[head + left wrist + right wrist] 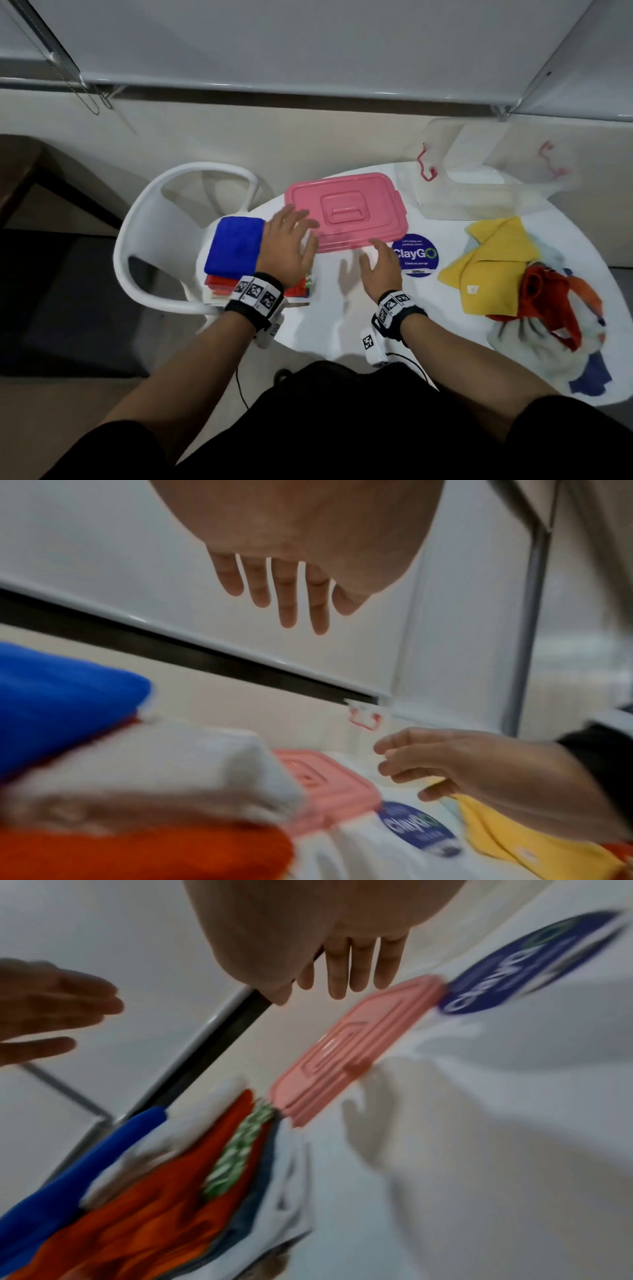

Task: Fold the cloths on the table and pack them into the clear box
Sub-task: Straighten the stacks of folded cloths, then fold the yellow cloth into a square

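A stack of folded cloths [236,253] with a blue one on top sits at the table's left edge; in the wrist views the stack [103,750] [154,1191] shows blue, white and orange layers. My left hand [291,240] hovers open just right of the stack, holding nothing. My right hand [380,263] floats open over the bare table in front of the pink lid [346,212]. The clear box [486,192] lies at the back right. A heap of unfolded cloths [520,274], yellow and orange on top, lies at the right.
A round blue sticker [415,255] marks the white table [329,318] between the lid and the heap. A white chair [164,240] stands against the table's left side. A wall with a rail runs behind.
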Available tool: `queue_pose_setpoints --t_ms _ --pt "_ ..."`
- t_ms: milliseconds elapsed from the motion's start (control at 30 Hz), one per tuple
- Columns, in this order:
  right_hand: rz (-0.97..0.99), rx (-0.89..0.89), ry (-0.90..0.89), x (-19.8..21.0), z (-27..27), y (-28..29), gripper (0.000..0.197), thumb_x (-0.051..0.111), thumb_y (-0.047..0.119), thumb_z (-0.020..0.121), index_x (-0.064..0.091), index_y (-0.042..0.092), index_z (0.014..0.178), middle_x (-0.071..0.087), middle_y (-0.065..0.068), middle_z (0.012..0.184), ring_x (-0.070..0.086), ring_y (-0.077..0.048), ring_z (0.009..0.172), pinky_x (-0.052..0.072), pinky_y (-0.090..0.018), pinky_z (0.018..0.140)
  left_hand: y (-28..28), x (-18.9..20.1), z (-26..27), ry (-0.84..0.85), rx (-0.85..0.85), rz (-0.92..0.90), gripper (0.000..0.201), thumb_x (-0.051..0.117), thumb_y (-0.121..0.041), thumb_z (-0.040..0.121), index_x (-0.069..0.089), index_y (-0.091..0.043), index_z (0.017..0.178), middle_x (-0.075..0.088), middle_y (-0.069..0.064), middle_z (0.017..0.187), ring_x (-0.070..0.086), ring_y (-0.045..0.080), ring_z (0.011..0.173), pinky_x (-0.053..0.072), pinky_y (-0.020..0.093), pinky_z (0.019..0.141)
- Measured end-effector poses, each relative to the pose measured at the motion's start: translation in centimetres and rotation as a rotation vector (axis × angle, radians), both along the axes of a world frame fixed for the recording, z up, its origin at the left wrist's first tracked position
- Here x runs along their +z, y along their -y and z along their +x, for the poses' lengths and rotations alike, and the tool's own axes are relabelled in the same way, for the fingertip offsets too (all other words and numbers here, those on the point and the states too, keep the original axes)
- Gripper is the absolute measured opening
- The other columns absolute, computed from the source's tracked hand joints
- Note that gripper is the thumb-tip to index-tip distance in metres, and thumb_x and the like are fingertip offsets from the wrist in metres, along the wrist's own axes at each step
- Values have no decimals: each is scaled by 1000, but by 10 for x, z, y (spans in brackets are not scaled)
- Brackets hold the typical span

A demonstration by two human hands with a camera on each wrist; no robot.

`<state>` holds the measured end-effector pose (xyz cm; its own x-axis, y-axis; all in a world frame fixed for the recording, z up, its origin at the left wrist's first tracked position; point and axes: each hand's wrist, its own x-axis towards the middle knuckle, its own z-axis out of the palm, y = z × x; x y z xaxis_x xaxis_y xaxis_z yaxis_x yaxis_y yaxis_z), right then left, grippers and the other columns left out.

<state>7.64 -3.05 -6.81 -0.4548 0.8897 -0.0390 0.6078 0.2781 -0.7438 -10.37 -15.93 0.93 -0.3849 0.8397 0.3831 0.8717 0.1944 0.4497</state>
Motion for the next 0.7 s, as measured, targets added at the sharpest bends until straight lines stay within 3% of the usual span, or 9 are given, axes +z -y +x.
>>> queue_pose_setpoints --t_ms 133,233,333,467,567,633,700 --pt "-105 -192 153 -15 86 -36 51 64 14 85 52 13 134 56 -14 127 47 -32 123 42 -43 101 -29 -53 73 196 -178 -225 31 45 -39 87 69 -25 99 66 -1 112 53 27 111 46 47 90" --pt "-140 -229 169 -15 144 -57 46 64 12 83 57 16 129 58 -10 123 51 -29 117 44 -40 99 -48 -85 113 388 -194 -508 27 49 -39 86 68 -28 102 66 -2 112 51 24 113 43 44 97" --pt "-169 -221 134 -14 192 -77 39 63 11 84 60 17 122 63 -6 119 55 -25 113 45 -36 97 -71 -100 148 465 -216 -643 25 54 -38 87 68 -28 105 66 0 113 52 23 114 42 38 99" --pt "-104 -285 148 -8 245 -95 24 61 9 82 63 16 105 67 -5 103 60 -24 101 48 -33 86 -115 -101 190 534 -269 -668 42 49 -46 77 69 -24 106 68 2 114 60 23 111 45 38 98" --pt "88 -379 259 -2 282 -101 16 63 11 78 63 15 94 62 -8 96 55 -31 97 43 -37 79 -154 -95 225 571 -286 -659 35 62 -35 86 64 -17 117 66 4 121 61 21 114 46 37 101" --pt "163 -464 299 -3 306 -104 24 70 15 74 63 15 97 60 -12 99 54 -36 99 42 -44 83 -179 -93 249 540 -293 -662 42 64 -28 90 55 -13 129 62 8 127 59 24 116 46 37 101" --pt "116 -538 326 -6 322 -109 41 74 19 72 63 14 111 60 -15 112 53 -37 109 40 -48 92 -202 -88 269 541 -251 -662 55 65 -31 90 46 -11 138 57 11 132 56 28 119 46 39 100"
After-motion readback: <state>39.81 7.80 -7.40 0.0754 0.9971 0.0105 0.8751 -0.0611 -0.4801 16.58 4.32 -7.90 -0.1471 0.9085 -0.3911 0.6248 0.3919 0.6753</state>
